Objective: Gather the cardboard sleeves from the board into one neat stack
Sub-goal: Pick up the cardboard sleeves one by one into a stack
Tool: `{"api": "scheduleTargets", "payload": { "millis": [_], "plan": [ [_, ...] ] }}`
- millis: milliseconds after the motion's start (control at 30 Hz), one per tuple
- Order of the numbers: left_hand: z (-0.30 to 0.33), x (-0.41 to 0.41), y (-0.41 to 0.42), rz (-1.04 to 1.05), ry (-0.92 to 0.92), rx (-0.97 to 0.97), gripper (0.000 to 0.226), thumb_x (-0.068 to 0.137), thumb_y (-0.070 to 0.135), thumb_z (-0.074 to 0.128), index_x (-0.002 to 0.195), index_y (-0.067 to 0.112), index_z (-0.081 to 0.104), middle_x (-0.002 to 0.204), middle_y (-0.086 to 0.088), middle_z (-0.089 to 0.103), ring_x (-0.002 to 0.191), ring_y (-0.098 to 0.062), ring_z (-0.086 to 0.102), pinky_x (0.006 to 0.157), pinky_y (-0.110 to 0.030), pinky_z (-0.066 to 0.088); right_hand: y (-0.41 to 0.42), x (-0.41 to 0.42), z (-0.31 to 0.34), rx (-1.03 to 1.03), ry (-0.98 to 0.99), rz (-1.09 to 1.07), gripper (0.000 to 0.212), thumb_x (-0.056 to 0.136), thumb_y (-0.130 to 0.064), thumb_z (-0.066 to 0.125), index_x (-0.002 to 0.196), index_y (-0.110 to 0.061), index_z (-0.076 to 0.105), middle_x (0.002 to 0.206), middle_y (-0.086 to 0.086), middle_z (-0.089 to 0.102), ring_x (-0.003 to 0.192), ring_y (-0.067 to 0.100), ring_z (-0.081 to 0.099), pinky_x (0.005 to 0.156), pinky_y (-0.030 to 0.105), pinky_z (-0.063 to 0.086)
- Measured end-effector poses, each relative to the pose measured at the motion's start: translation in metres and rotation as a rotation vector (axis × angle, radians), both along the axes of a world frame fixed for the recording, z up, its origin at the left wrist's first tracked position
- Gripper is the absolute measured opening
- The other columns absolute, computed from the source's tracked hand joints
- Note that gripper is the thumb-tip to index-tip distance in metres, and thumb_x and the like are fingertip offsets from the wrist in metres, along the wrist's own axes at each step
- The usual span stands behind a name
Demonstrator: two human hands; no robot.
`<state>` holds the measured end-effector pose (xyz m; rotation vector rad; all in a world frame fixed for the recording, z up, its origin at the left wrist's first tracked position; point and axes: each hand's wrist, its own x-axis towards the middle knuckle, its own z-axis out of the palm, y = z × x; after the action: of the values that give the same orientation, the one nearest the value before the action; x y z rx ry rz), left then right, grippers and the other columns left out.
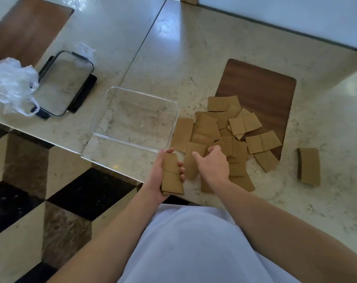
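Observation:
Several brown cardboard sleeves point(245, 125) lie scattered across the near end of a dark wooden board point(263, 86) and the marble counter in front of it. My left hand point(156, 176) grips a small stack of sleeves point(172, 175) at the counter's front edge. Just to its right, my right hand point(213, 162) reaches down into the pile, fingers curled around the top of one sleeve point(192, 160). A single sleeve point(309, 166) lies apart on the counter to the right.
A clear plastic container point(136, 117) stands left of the pile, near the counter edge. Its lid point(64, 83) and a crumpled plastic bag point(14, 82) lie further left. Another wooden board point(28, 27) sits at the far left. The counter's front edge drops to a checkered floor point(51, 190).

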<state>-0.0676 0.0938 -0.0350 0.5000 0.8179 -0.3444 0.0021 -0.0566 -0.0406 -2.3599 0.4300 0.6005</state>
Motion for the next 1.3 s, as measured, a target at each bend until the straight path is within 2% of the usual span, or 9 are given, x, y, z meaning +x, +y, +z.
{"api": "scheduleTargets", "payload": {
  "millis": [100, 233, 400, 533, 667, 800, 933, 1033, 1300],
  "plan": [
    [0.003, -0.006, 0.007, 0.043, -0.034, -0.058, 0.047, 0.097, 0.058, 0.054, 0.123, 0.021, 0.067, 0.098, -0.025, 0.068, 0.081, -0.033, 0.067, 0.071, -0.042, 0.057, 0.014, 0.004, 0.001, -0.099, 0.003, 0.078, 0.072, 0.084, -0.050, 0.078, 0.132, -0.009, 0.043, 0.128, 0.010, 0.056, 0.111, 0.035, 0.063, 0.085, 0.044, 0.052],
    [0.005, -0.013, 0.012, 0.029, -0.035, -0.058, 0.039, 0.100, 0.029, 0.053, 0.138, 0.022, 0.060, 0.101, -0.025, 0.066, 0.083, -0.034, 0.066, 0.073, -0.043, 0.053, 0.022, 0.009, 0.002, -0.124, 0.028, 0.070, 0.069, 0.085, -0.038, 0.080, 0.132, -0.005, 0.041, 0.133, 0.015, 0.053, 0.116, 0.037, 0.060, 0.091, 0.046, 0.052],
    [0.006, -0.013, 0.011, -0.083, 0.010, -0.042, 0.038, 0.103, 0.030, 0.050, 0.139, 0.021, 0.057, 0.096, -0.022, 0.064, 0.076, -0.031, 0.061, 0.062, -0.036, 0.050, 0.013, 0.016, 0.001, -0.010, 0.002, 0.089, 0.029, 0.093, -0.036, 0.065, 0.104, -0.010, 0.060, 0.108, 0.010, 0.061, 0.091, 0.027, 0.060, 0.080, 0.043, 0.054],
    [0.001, -0.010, -0.001, -0.237, 0.025, 0.066, 0.039, 0.104, 0.031, 0.054, 0.141, 0.018, 0.051, 0.087, -0.015, 0.060, 0.066, -0.022, 0.055, 0.052, -0.030, 0.046, -0.018, 0.017, 0.010, 0.196, -0.028, -0.059, 0.030, 0.092, -0.038, 0.070, 0.077, -0.015, 0.058, 0.077, 0.000, 0.061, 0.072, 0.020, 0.057, 0.057, 0.032, 0.043],
    [0.004, 0.002, -0.012, -0.275, -0.043, 0.162, 0.032, 0.099, 0.032, 0.065, 0.129, 0.021, 0.067, 0.097, -0.018, 0.069, 0.070, -0.025, 0.064, 0.056, -0.033, 0.052, -0.041, 0.009, 0.026, 0.427, 0.118, -0.126, 0.027, 0.097, -0.034, 0.066, 0.087, -0.010, 0.066, 0.075, 0.002, 0.063, 0.069, 0.017, 0.058, 0.064, 0.031, 0.047],
    [0.007, 0.009, -0.021, -0.360, -0.084, 0.138, 0.039, 0.094, 0.027, 0.071, 0.132, 0.017, 0.065, 0.124, -0.022, 0.072, 0.097, -0.034, 0.073, 0.068, -0.041, 0.060, -0.045, -0.005, 0.033, 0.482, 0.238, 0.010, 0.025, 0.102, -0.028, 0.058, 0.096, -0.006, 0.069, 0.067, 0.001, 0.058, 0.059, 0.012, 0.054, 0.065, 0.030, 0.045],
    [0.007, 0.008, -0.028, -0.514, -0.133, 0.160, 0.037, 0.085, 0.010, 0.077, 0.122, 0.010, 0.073, 0.111, -0.024, 0.074, 0.093, -0.034, 0.075, 0.073, -0.045, 0.062, -0.044, -0.014, 0.037, 0.547, 0.213, 0.101, 0.012, 0.096, -0.020, 0.070, 0.090, -0.009, 0.071, 0.060, -0.004, 0.061, 0.053, 0.008, 0.057, 0.052, 0.023, 0.048],
    [0.006, 0.006, -0.029, -0.527, -0.154, 0.136, 0.050, 0.083, 0.001, 0.073, 0.131, 0.004, 0.064, 0.113, -0.028, 0.071, 0.097, -0.039, 0.072, 0.087, -0.053, 0.060, -0.049, -0.016, 0.034, 0.574, 0.217, 0.031, 0.008, 0.092, -0.015, 0.074, 0.088, -0.010, 0.069, 0.057, -0.002, 0.061, 0.048, 0.008, 0.057, 0.045, 0.020, 0.048],
    [0.013, 0.002, -0.030, -0.490, -0.232, 0.094, 0.052, 0.089, -0.008, 0.061, 0.140, -0.006, 0.050, 0.115, -0.036, 0.064, 0.100, -0.046, 0.066, 0.081, -0.052, 0.060, -0.060, -0.018, 0.027, 0.565, 0.175, -0.088, 0.009, 0.097, -0.017, 0.068, 0.092, -0.009, 0.068, 0.065, 0.004, 0.070, 0.054, 0.013, 0.067, 0.043, 0.016, 0.044]
  ]
}}
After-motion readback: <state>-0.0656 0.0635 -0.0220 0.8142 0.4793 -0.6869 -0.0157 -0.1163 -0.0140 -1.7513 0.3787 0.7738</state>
